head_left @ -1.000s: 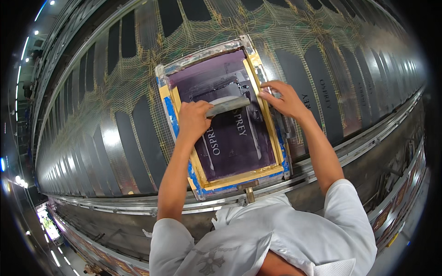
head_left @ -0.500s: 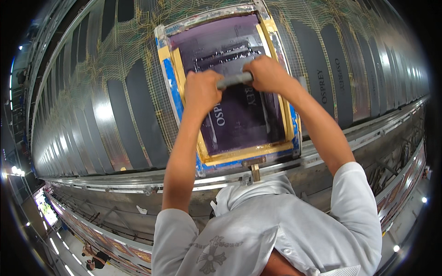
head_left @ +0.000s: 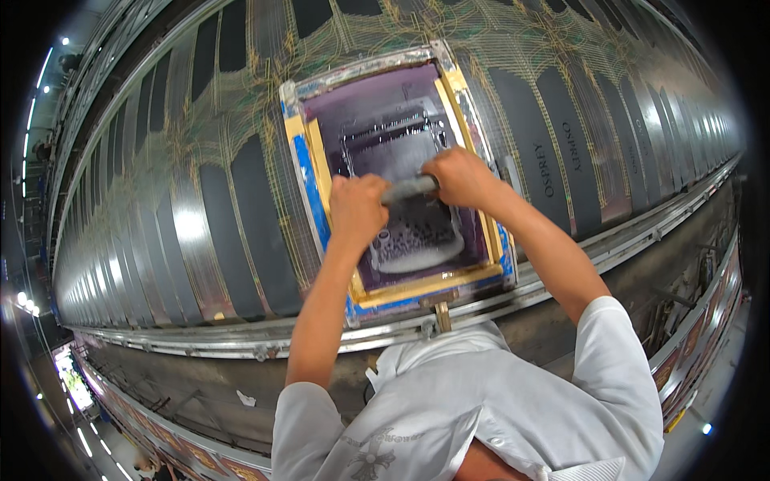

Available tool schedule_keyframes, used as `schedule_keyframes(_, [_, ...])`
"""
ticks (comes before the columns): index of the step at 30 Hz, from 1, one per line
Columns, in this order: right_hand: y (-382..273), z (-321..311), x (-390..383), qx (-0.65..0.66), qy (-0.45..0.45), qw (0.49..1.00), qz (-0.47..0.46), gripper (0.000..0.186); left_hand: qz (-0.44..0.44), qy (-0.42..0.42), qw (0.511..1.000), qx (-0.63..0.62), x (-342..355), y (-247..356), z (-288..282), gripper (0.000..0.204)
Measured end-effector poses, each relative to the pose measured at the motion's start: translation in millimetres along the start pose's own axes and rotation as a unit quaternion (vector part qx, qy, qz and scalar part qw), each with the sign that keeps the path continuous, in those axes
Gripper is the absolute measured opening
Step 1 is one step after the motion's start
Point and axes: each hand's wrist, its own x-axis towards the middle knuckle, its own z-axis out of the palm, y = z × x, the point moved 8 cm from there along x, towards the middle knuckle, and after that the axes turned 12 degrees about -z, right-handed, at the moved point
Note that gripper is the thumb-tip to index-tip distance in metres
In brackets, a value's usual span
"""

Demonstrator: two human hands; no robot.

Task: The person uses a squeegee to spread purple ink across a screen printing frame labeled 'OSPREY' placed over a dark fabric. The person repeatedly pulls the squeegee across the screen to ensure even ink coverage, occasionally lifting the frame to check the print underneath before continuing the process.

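Observation:
Both my hands hold a squeegee by its grey rounded handle (head_left: 411,189), over a screen-printing frame. My left hand (head_left: 358,208) is closed round the handle's left end. Closed on the other end is my right hand (head_left: 461,178). The handle's middle shows between them; the blade's contact with the mesh is hard to make out. Tan and blue tape line the frame (head_left: 429,295), and its mesh (head_left: 373,94) is purple. Wet dark ink streaks (head_left: 393,132) lie beyond my hands. A pale, speckled wet patch (head_left: 421,255) shows on the near side.
Dark panels (head_left: 553,144), some printed with pale-edged lettering, lie in rows on the long table. Yellowish line patterns run between them. A metal rail (head_left: 529,298) follows the table's near edge, with a small metal bracket (head_left: 443,317) by the frame. White scrap (head_left: 246,398) lies below left.
My hands have drawn the squeegee nearer to me across the mesh. A pale wet patch now shows at the mesh's near part. The whole view has shifted slightly.

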Motion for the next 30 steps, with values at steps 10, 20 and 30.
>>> schedule_keyframes(10, [92.7, -24.6, 102.0, 0.024, -0.020, 0.999, 0.025, 0.027, 0.000, -0.006, 1.000, 0.024, 132.9, -45.9, 2.6, 0.028])
schedule_keyframes(20, [12.4, 19.4, 8.6, 0.035, -0.043, 0.998, 0.022, 0.023, -0.004, -0.027, 0.999, -0.018, 5.8, -12.9, 21.6, 0.022])
schedule_keyframes(30, [-42.5, -13.9, -115.2, 0.098, 0.201, 0.972, 0.072, 0.045, -0.018, 0.031, 0.999, -0.014, -154.5, 41.9, 16.8, 0.045])
